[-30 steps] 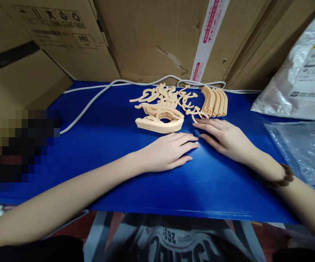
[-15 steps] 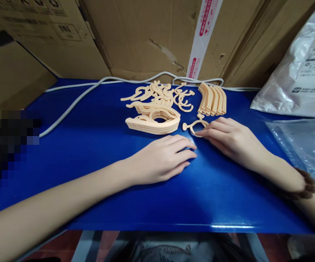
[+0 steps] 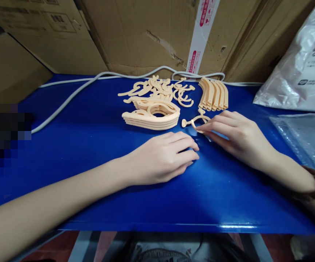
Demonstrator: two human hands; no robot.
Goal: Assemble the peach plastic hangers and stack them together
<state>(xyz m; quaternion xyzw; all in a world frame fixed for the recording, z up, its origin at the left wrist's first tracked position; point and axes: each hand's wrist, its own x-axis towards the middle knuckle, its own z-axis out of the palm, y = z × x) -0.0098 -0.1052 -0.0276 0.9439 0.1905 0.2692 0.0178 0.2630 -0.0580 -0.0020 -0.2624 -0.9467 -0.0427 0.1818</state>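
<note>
Cardboard boxes [image 3: 135, 40] back a blue surface [image 3: 157, 207], with a plastic bag [image 3: 296, 72] well beyond and outside the right wrist. The cream parts lie grouped by shape: a neat stack of winged pieces [image 3: 150, 122] just beyond the left hand [image 3: 164, 158], a row of curved bars [image 3: 214, 94] beyond the right hand [image 3: 230, 133], and a looser heap [image 3: 161, 87] past the stack. That grouping looks largely done; what seems left over is a pair of hook pieces [image 3: 192, 123] — apart from the heap, at the right fingertips. The left hand rests palm down, fingers loosely bent and spread, with nothing seen in it. The right hand is half curled, fingertips touching the hooks' near curve — whether they pinch it, I cannot tell.
</note>
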